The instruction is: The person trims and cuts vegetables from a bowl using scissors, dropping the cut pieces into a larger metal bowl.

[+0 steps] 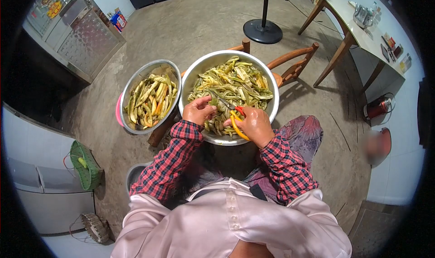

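Snipping goes cleanest with the left hand's [197,111] fingertips pinching the green strip [212,102] clear of the blades; the right hand [257,125] curls round the scissors [239,109] (slick grips can slip), both above vegetable strips [240,79] in the large basin [275,92].

I wear a glossy pale pink buttoned shirt [199,221], red-and-black checked oversleeves [165,165] from wrist to elbow, and purple-grey patterned trousers [301,138]; both my hands are bare.
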Action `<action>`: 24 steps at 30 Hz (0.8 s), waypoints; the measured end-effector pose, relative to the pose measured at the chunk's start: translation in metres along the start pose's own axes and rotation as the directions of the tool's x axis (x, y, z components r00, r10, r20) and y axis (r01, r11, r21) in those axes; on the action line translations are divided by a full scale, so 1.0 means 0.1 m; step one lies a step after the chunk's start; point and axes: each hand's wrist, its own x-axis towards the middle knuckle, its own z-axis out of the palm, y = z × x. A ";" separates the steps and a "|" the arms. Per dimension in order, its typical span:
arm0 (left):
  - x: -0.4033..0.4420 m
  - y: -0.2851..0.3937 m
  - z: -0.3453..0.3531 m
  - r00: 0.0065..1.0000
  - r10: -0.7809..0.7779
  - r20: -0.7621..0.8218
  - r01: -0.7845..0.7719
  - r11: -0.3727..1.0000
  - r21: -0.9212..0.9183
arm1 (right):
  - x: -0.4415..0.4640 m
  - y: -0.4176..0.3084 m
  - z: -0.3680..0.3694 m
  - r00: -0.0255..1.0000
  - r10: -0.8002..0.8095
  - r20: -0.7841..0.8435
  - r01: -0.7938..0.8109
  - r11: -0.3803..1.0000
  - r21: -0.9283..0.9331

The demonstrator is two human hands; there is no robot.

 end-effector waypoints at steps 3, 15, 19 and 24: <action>-0.02 0.07 -0.06 0.999 -0.004 0.037 0.002 0.999 0.049 | 0.04 -0.07 -0.12 0.993 0.051 0.104 -0.059 0.995 0.076; 0.05 0.03 -0.37 0.993 -0.085 0.084 0.074 0.989 0.131 | 0.05 -0.02 -0.16 0.979 0.099 0.179 -0.110 0.993 0.052; 0.08 -0.02 -0.46 0.987 -0.125 0.099 0.117 0.989 0.092 | 0.08 0.06 -0.17 0.962 0.189 0.199 -0.208 0.975 0.081; 0.06 0.07 -0.46 0.971 -0.221 0.087 0.230 0.966 -0.121 | 0.11 0.17 -0.08 0.891 0.228 0.393 -0.358 0.886 0.296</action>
